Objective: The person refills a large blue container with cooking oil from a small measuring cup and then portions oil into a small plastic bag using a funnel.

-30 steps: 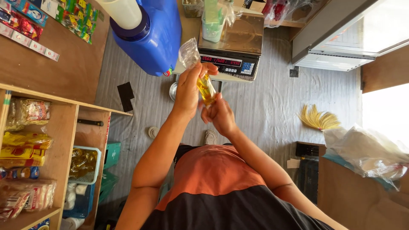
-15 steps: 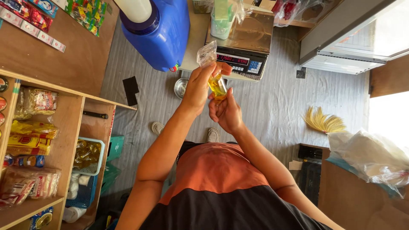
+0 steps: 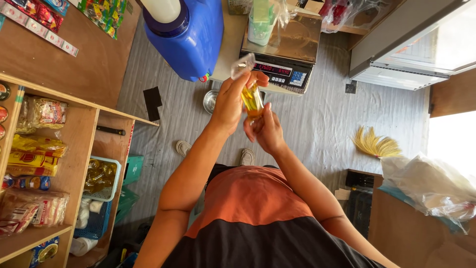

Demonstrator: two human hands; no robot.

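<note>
The left hand [image 3: 229,101] is closed around the upper part of a small clear plastic bag filled with yellow liquid [image 3: 252,100]. The fingers wrap the bag from the left side, and the thumb lies across the top near the twisted, empty end of the bag, which projects upward past the hand. The right hand [image 3: 265,131] sits directly below and slightly to the right of the bag. Its fingers are curled and pinched against the lower end of the bag, so both hands are in contact with the bag. The bag is held upright between the two hands, in the air, in front of the person's chest.

Beyond the hands, a digital weighing scale with a metal platform and a red display [image 3: 285,54] stands on a counter. A large blue plastic jug with a white cap [image 3: 191,34] stands to the left of the scale. A wooden shelf unit holding packaged goods [image 3: 44,149] occupies the left edge of the view. A yellow broom head [image 3: 376,145] lies on the grey floor to the right, well apart from the hands.
</note>
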